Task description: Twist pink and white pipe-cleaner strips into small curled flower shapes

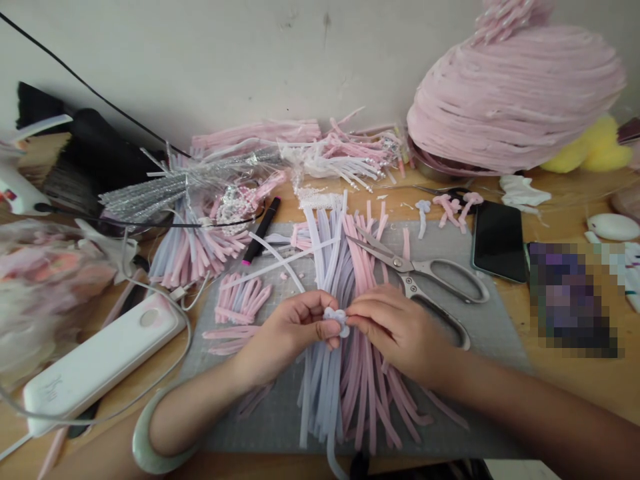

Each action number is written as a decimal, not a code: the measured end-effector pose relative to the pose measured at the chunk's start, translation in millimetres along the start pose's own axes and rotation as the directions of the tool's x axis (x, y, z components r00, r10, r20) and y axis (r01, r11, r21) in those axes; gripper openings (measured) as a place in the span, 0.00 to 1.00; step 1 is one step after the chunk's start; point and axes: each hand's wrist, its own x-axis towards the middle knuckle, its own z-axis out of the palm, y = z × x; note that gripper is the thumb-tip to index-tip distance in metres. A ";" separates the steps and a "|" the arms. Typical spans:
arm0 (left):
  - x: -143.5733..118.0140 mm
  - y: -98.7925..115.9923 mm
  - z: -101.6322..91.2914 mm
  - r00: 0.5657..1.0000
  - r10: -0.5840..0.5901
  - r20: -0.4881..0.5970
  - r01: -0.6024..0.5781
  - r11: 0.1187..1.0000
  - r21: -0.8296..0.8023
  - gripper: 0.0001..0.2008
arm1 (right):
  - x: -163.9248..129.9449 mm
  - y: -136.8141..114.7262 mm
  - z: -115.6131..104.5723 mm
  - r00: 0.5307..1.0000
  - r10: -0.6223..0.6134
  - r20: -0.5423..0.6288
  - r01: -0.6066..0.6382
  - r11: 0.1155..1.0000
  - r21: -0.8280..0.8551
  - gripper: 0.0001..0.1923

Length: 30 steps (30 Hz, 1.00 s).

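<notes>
A small pale flower [336, 319], bent from a fuzzy craft stem, is pinched between both hands over the middle of a grey cutting mat [500, 340] on the wooden surface [575, 380]. The left hand [295, 327] is closed around it from the left, thumb and forefinger pressed to the petals; the right hand [395, 327] grips it from the right with its fingertips. The flower is held just above a loose heap of pink and white cut stems [350, 393] spread across the mat.

As a judgement, the piece appears partly shaped: several looped petals are formed, but whether it is finished cannot be told, since the fingers hide much of it. Much work seems left, for the heap of straight stems under the hands is large and unbent. A few small twisted pieces [453, 207] are laid near the far right edge of the mat, beside a dark phone [497, 241], and may be taken as items already made.

A pair of scissors [425, 273] is lying open on the mat just beyond the right hand, untouched. A black marker [261, 231] is set further left, near bundles of more stems [200, 247]. A white power bank [100, 363] with a cable is placed at the left, and a big pink wound heap [515, 93] is seen at the back right. A pale green bangle [150, 440] is worn on the left wrist.
</notes>
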 end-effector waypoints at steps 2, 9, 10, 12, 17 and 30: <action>-0.5 -0.9 0.7 1.000 0.026 -0.009 -0.026 1.000 -0.016 0.09 | 0.7 -2.0 1.1 0.993 0.111 0.032 -0.114 0.984 0.137 0.07; -2.8 -4.9 -0.9 0.990 0.136 -0.026 -0.135 0.990 0.030 0.08 | 3.4 -9.1 2.1 0.843 0.456 0.286 -0.536 0.667 0.517 0.11; -3.3 -4.6 -1.3 0.988 0.152 -0.016 -0.151 0.988 0.041 0.08 | 3.7 -9.0 2.2 0.815 0.472 0.336 -0.576 0.598 0.558 0.12; -4.1 -3.0 -1.9 0.987 0.161 0.021 -0.162 0.985 0.059 0.07 | 3.9 -8.3 2.1 0.778 0.480 0.406 -0.623 0.505 0.597 0.13; -1.8 1.2 -1.1 0.986 0.065 0.150 -0.070 0.997 0.026 0.06 | 3.1 -7.0 -0.5 0.799 0.434 0.415 -0.601 0.562 0.569 0.12; -9.9 -2.8 -5.1 0.744 0.627 0.231 -0.474 0.252 0.844 0.10 | -2.3 -11.5 7.0 0.925 0.381 -0.010 -0.355 0.872 0.336 0.06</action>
